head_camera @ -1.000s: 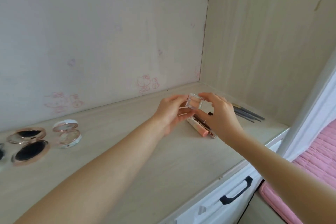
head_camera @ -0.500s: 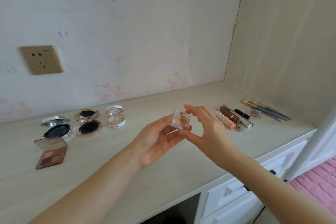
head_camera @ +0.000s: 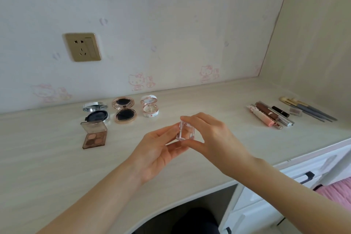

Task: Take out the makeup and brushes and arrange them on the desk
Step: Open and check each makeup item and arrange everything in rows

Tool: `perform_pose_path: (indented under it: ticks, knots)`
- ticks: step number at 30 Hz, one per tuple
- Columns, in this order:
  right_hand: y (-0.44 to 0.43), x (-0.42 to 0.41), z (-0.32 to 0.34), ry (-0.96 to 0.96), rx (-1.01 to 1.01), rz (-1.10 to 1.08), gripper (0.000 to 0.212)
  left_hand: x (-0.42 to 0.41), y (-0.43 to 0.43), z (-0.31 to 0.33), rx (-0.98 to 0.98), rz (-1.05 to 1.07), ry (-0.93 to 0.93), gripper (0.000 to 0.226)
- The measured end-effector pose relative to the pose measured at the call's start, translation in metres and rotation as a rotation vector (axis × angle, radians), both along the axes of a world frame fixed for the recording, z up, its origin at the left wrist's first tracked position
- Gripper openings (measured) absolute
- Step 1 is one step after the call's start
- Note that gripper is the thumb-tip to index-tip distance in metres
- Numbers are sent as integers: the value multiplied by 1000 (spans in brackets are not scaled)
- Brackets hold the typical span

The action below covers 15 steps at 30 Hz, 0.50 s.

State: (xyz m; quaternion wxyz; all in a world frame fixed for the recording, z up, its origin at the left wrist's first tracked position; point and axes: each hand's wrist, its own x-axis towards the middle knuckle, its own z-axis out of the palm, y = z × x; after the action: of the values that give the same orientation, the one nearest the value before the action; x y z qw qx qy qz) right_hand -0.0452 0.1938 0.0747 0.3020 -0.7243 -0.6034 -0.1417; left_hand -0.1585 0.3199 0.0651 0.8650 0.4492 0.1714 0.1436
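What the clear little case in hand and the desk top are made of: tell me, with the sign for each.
The small square case: clear hard plastic by the look, glossy; its walls are see-through with bright edges. The desk top: probably pale wood-grain laminate, matte; fine streaks run along it.

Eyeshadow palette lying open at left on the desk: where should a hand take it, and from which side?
Probably pinch the base of the eyeshadow palette across its left and right edges, coming from above and the front. Its lid is tilted up at the far edge, close to the silver compact, and the pans face up.
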Motion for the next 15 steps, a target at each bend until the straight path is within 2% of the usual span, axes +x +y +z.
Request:
perform_pose_path:
  ticks: [2,5,7,11,15]
  knots:
    - [5,-6,2,-24,7,14,51,-8,4,1,-6,17,5,32]
    - [10,-15,6,50,-2,28,52,-20,11,2,-6,33,2,31]
    - [14,-19,8,82,23,61,45,-27,16,1,-17,53,-2,28]
    - [25,-25,0,-75,169,74,24,-40,23,0,-61,75,-13,27]
    - [34,-28,0,-67,156,139,25,-48,26,0,-109,97,-22,25]
